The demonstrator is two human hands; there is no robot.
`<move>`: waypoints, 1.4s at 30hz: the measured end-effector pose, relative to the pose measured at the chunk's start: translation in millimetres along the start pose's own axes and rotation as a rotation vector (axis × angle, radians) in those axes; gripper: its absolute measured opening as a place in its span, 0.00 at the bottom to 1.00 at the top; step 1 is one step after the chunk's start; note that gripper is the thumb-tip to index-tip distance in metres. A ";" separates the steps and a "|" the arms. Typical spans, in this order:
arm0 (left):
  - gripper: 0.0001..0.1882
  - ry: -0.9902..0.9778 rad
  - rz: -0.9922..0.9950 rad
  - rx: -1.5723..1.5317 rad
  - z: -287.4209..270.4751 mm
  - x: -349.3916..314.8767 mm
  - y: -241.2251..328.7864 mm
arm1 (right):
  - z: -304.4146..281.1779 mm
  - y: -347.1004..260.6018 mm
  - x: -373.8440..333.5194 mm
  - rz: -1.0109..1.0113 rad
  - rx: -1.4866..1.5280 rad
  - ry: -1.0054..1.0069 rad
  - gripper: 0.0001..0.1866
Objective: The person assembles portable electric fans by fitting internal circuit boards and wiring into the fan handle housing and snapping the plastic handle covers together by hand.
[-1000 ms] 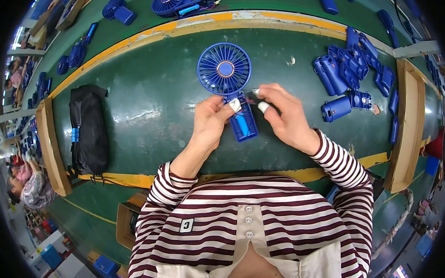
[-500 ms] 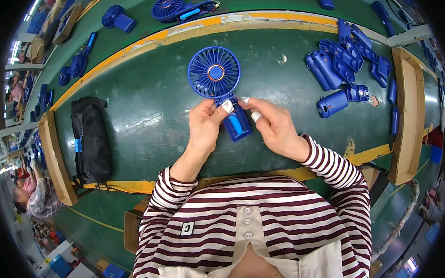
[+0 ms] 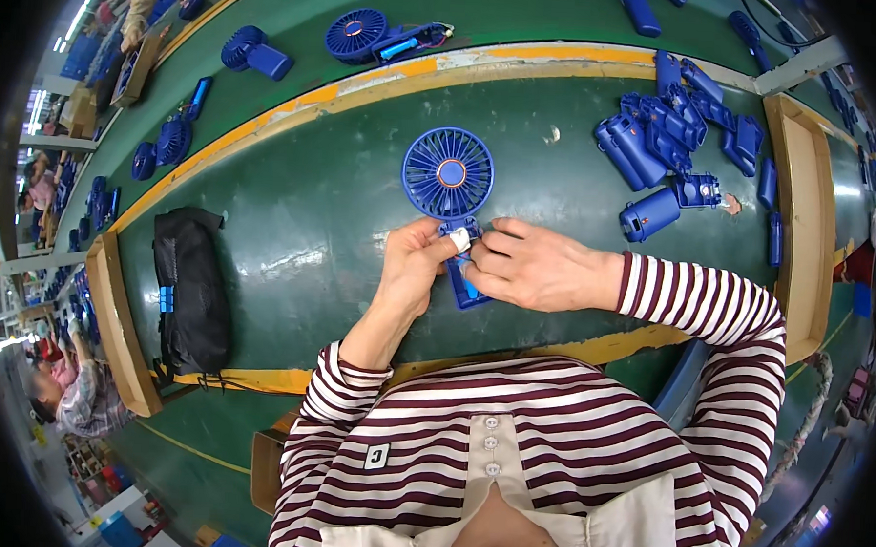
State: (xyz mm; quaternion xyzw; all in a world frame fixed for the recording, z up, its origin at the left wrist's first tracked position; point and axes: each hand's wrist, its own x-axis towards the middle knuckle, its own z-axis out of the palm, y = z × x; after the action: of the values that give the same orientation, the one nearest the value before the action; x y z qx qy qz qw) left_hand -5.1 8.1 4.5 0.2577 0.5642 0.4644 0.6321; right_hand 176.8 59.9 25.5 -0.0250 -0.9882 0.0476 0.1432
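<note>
Our left hand (image 3: 411, 265) pinches the neck of a blue plastic handheld fan with a round slatted head (image 3: 450, 181); its long axis runs away from us, head outward. Our right hand (image 3: 538, 266), equally near, curls over the handle (image 3: 470, 301), its grip hidden. Curved blue plastic shells (image 3: 659, 137) lie rightward, a black fabric pouch (image 3: 195, 297) leftward, both clear of our hands.
</note>
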 end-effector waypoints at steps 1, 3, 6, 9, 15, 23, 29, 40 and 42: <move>0.05 -0.023 -0.014 -0.004 -1.6 -0.5 2.2 | -1.1 0.0 -0.9 0.004 -0.001 -0.002 0.18; 0.06 -0.061 -0.037 -0.073 -0.6 1.5 9.5 | -4.6 0.9 -0.2 0.008 -0.087 0.036 0.17; 0.10 -0.124 -0.089 -0.162 -9.0 7.4 8.1 | -9.3 1.8 5.8 0.128 0.145 -0.001 0.19; 0.10 -0.106 -0.128 -0.159 -11.6 8.6 2.8 | -22.2 39.5 21.5 0.255 0.953 -0.115 0.17; 0.10 -0.090 -0.129 -0.180 -16.4 5.2 2.9 | -18.1 159.6 96.3 0.548 0.036 0.202 0.24; 0.11 -0.112 -0.192 -0.213 -16.7 8.7 -11.3 | -3.3 216.7 132.6 0.894 0.061 -0.105 0.38; 0.17 -0.151 -0.172 -0.265 -24.5 2.3 5.4 | -4.9 118.6 187.7 0.720 0.191 0.173 0.17; 0.08 0.144 -0.153 -0.316 -41.6 13.0 -45.8 | 75.3 -10.1 235.4 0.296 0.167 0.173 0.19; 0.10 0.143 -0.178 -0.289 -43.5 12.4 -47.8 | 60.3 -18.9 212.9 0.284 0.158 0.194 0.19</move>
State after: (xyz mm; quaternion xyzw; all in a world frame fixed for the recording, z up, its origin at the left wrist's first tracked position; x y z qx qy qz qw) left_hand -33.2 -10.5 -52.0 0.0794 0.5557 0.5000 0.6594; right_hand -44.9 49.3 29.6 -0.1575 -0.9495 0.1420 0.2311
